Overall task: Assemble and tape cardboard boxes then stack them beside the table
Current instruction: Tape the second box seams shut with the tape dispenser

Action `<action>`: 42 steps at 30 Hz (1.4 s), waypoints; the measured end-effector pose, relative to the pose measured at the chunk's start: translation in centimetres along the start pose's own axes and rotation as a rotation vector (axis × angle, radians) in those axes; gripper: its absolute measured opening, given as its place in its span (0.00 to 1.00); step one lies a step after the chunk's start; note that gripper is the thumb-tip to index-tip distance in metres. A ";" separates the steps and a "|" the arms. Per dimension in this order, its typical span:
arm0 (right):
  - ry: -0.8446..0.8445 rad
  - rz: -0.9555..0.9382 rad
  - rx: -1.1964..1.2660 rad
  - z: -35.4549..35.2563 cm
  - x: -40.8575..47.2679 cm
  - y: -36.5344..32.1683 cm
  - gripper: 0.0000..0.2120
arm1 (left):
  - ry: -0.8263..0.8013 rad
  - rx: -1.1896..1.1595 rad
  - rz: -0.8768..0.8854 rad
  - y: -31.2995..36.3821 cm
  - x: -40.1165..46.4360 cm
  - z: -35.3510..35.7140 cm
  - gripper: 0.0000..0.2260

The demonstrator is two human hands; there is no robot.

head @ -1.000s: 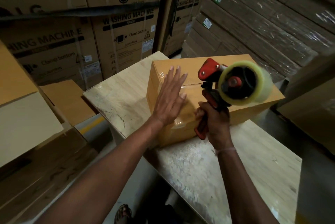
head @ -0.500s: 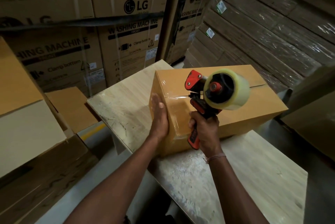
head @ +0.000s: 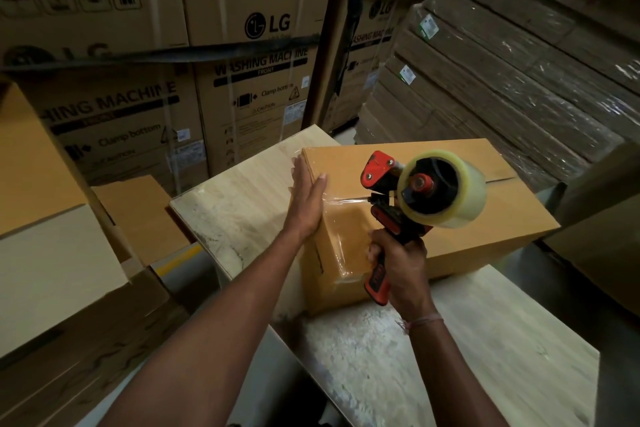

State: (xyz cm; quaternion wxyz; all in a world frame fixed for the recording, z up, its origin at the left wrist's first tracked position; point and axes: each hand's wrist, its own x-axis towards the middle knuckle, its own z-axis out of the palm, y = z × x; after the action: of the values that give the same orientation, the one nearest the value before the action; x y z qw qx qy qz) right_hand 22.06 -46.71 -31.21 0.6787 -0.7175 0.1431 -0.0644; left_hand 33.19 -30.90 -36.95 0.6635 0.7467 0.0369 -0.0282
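Since half a second ago, the left hand (head: 306,200) has been slid up the box's end face, fingers straight and pressed flat near the top corner. At frame centre, the cardboard box (head: 415,219) is seen closed on the wooden table (head: 450,340), glossy clear tape wrapped over its near end. The tape dispenser (head: 415,198) is gripped by the right hand (head: 401,267), fingers curled round its red handle.

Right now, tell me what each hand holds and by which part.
The right hand grips the tape dispenser by its handle. The left hand holds nothing; it lies flat against the box end.
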 end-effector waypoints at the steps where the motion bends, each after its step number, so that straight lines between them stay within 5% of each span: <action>1: 0.000 0.004 0.000 0.0 0.0 -0.1 0.12 | -0.030 0.021 -0.003 -0.1 0.2 -0.4 0.32; 5: 0.004 0.018 -0.005 0.1 0.0 -0.1 0.08 | -0.108 0.211 -0.006 -0.6 0.8 -2.1 0.41; 11: -0.003 0.027 0.007 -0.2 0.1 0.0 0.12 | 0.043 0.188 0.010 1.4 2.4 -3.4 0.62; 14: -0.002 0.023 -0.011 -0.2 0.2 -0.1 0.10 | 0.117 0.218 0.003 2.0 4.0 -4.1 0.57; 20: -0.003 0.004 -0.027 -0.1 0.0 0.1 0.10 | 0.252 0.140 0.120 2.4 2.2 -2.4 0.29; 28: -0.007 -0.011 -0.027 0.0 0.2 0.3 0.16 | 0.372 0.321 0.045 3.0 2.0 -1.2 0.22; 32: 0.013 0.020 -0.006 0.0 0.3 0.3 0.16 | 0.441 0.462 -0.028 3.6 2.2 -0.1 0.34; 37: 0.042 0.070 -0.012 -0.7 0.9 -0.4 0.11 | 0.168 0.817 0.320 6.1 2.9 2.8 0.36; 42: 0.198 -0.059 -0.121 -4.2 3.3 -1.5 0.05 | -0.063 0.955 0.387 8.0 6.4 5.4 0.35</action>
State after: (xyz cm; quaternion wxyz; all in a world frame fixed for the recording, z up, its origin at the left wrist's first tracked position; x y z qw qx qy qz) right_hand 24.12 -51.64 -29.80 0.6147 -0.7511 0.1915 -0.1461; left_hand 40.39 -37.10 -30.26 0.2423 0.9584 -0.1391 0.0588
